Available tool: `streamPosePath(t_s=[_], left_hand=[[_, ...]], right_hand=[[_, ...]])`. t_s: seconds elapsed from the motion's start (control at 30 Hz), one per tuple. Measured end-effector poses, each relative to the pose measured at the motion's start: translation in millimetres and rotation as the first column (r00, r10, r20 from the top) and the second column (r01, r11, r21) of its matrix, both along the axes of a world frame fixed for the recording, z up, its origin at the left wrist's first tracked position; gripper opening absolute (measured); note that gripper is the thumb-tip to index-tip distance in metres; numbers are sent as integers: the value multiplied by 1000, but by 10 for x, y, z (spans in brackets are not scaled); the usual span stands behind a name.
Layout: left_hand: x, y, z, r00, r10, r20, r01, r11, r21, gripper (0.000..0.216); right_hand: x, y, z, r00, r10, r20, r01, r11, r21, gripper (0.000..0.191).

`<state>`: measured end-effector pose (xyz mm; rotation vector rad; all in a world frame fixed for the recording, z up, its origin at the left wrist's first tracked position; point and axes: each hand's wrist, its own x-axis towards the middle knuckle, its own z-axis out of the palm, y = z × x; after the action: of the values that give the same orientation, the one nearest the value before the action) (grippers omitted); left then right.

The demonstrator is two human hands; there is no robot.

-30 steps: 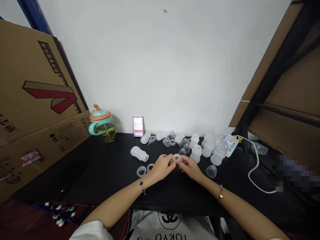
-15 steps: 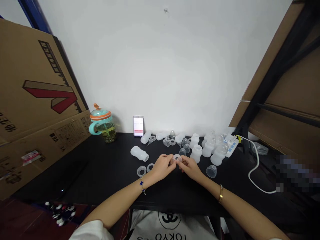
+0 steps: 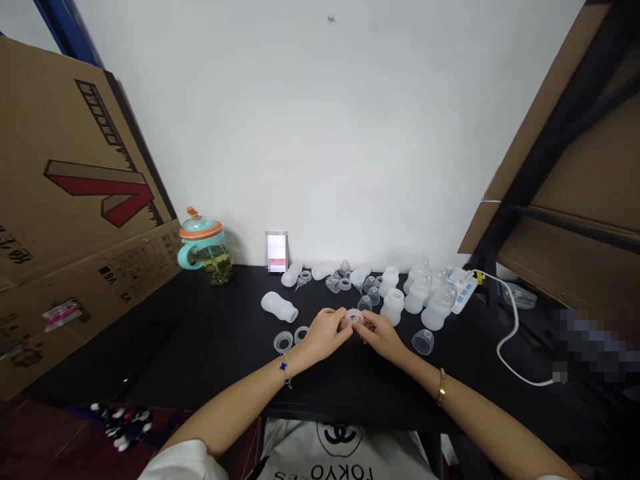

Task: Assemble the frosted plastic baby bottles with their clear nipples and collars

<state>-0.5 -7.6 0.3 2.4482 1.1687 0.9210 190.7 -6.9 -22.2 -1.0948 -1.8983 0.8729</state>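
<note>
My left hand point(image 3: 325, 333) and my right hand point(image 3: 381, 335) meet over the black table point(image 3: 220, 347), both pinching one small clear plastic ring point(image 3: 354, 316) between their fingertips. Two more clear rings point(image 3: 283, 343) lie on the table just left of my left hand. A translucent white bottle point(image 3: 279, 307) lies on its side behind them. A clear dome cap point(image 3: 423, 343) rests to the right of my right hand.
Several white bottles point(image 3: 393, 307) and small clear parts stand along the back by the wall. A teal and orange cup point(image 3: 205, 250) is at the back left, a cardboard box point(image 3: 75, 213) further left. A power strip point(image 3: 463, 288) with a white cable point(image 3: 510, 333) lies at the right.
</note>
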Motion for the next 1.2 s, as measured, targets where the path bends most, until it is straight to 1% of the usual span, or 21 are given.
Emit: streamPosePath(t_s=[0.27, 0.6, 0.87, 1.2], left_hand=[[5, -4, 3, 1000, 0, -8, 0, 1000, 9, 23], [6, -12, 1, 1000, 13, -29, -13, 1000, 2, 23], [13, -7, -8, 999, 22, -26, -22, 1000, 19, 23], [8, 6, -37, 1000, 12, -12, -12, 999, 30, 23]], right_hand=[[-19, -26, 49, 1000, -22, 16, 22, 1000, 11, 39], [-9, 8, -25, 1000, -28, 14, 27, 999, 33, 40], [-32, -31, 41, 999, -36, 25, 35, 998, 53, 38], [-36, -42, 57, 998, -48, 37, 46, 997, 68, 37]])
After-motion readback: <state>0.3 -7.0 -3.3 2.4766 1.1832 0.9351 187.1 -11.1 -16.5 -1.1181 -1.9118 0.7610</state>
